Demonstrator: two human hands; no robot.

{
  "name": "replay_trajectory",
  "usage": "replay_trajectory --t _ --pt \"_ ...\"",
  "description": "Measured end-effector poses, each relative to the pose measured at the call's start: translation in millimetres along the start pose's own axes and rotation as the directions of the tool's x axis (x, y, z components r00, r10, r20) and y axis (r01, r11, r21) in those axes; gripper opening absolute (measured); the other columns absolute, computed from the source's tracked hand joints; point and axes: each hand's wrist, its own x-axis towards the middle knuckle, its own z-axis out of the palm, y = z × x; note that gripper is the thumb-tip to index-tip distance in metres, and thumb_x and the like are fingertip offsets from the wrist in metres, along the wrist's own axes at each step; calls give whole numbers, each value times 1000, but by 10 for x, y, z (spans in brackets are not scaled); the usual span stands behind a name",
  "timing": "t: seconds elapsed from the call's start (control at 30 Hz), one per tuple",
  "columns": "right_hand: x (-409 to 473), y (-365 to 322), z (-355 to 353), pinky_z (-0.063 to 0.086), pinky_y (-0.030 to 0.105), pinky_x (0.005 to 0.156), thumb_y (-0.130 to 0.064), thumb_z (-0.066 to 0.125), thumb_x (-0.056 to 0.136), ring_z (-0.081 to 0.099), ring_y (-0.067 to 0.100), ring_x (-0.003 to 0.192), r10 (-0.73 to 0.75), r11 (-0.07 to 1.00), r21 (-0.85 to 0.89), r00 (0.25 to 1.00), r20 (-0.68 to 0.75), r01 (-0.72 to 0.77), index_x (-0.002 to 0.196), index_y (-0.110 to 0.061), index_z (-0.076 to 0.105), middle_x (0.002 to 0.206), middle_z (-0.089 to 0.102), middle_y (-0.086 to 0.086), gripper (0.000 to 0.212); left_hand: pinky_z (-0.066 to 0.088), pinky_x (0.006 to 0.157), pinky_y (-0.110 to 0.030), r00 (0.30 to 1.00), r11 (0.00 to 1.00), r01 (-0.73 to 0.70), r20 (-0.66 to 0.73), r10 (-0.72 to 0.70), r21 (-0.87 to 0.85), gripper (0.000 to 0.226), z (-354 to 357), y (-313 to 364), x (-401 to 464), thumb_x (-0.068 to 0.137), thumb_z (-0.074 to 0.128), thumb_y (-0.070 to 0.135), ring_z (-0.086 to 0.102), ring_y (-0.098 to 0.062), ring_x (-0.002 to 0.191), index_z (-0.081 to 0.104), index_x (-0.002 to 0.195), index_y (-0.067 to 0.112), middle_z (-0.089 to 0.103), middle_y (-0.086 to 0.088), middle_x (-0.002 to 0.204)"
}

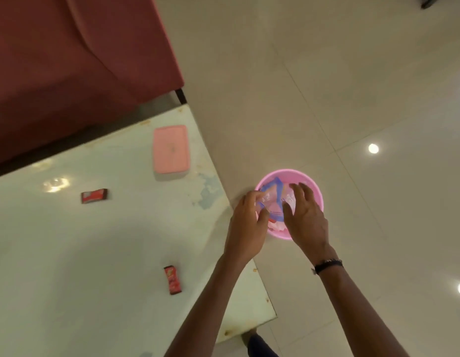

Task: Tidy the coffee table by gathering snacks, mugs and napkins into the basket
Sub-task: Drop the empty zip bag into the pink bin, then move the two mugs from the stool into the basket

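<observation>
Both my arms reaching over the pink basket (317,194) on the floor beside the table (95,240); my left hand (249,220) pinching a clear blue-trimmed wrapper (274,199) inside it, my right hand (307,215) spread open above, white napkins (276,227) underneath; two red snack packets (94,196) and a pink box (170,150) on the table

Both bare arms reach forward from the bottom edge, forearms angled toward each other so the hands meet close together.

The left hand (249,217) shows its back to the camera, its fingers curled forward and down and its thumb tucked toward the right hand, pinching something clear that is too blurred to name.

The right hand (305,215), just beside it, is held palm down with fingers spread and nearly straight, thumb pointing toward the left hand, gripping nothing.

A dark band (328,265) circles the right wrist. The left wrist is bare.
</observation>
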Motion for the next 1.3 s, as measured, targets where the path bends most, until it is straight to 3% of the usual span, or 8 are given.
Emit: replay_trajectory --t 0.17,0.33,0.5,0.73,0.8,0.97,1.13,1.3 --pt "-461 -782 -532 56 36 78 -16 48 95 67 25 97 -151 969 201 988 22 144 126 -15 52 127 61 8 31 49 86 -28 992 996 -19 -128 9 -83 24 -603 198 -528 91 49 13 59 -11 100 50 113 23 60 7 118" --pt "-973 -1709 -847 47 19 75 -14 51 94 65 12 86 -269 913 322 963 18 249 115 -13 60 113 68 0 23 45 81 -20 963 989 -20 -267 -20 -147 23 -1380 180 -1154 93 49 17 60 -7 93 49 116 23 60 10 117" --pt "-1591 -2659 -888 46 21 73 -17 51 94 64 8 84 -379 866 370 924 51 335 110 -17 61 107 68 -5 19 45 80 -18 916 979 -35 -399 -48 -199 24 -2256 -20 -1897 93 48 16 60 -7 91 49 117 22 61 7 116" --pt "-2622 -3952 -693 52 23 75 -18 51 95 68 14 88 -531 782 420 845 63 460 109 -18 61 105 68 -7 18 40 73 -4 835 977 -44 -544 -79 -211 24 -3528 -547 -2971 94 49 15 57 -7 95 50 118 18 62 1 117" --pt "-2921 -4263 -598 54 26 78 -18 51 95 68 15 89 -557 768 431 826 85 474 107 -18 62 101 65 -10 16 42 77 -8 814 977 -37 -573 -92 -209 25 -3867 -726 -3271 94 49 16 57 -10 99 50 119 17 62 0 118" --pt "-3532 -4949 -404 53 25 80 -21 49 96 67 16 95 -634 718 466 762 132 517 110 -17 59 109 68 -2 18 53 92 -38 757 944 -43 -627 -184 -328 24 -4546 -1186 -3918 94 49 23 63 -24 104 53 117 17 63 -6 117" --pt "-3911 -5483 -340 56 36 88 -23 49 96 64 17 100 -682 698 471 702 205 540 113 -17 59 114 67 2 21 48 69 -21 712 915 -52 -658 -246 -400 16 -4967 -1560 -4375 94 49 21 62 -20 87 50 109 14 63 -10 102" --pt "-4085 -5904 -155 54 26 74 -24 49 96 64 16 93 -725 674 462 635 265 577 108 -21 60 105 69 1 17 48 67 -23 656 886 -48 -683 -320 -462 18 -5263 -1943 -4674 93 50 15 63 -26 89 51 111 11 64 -13 102"
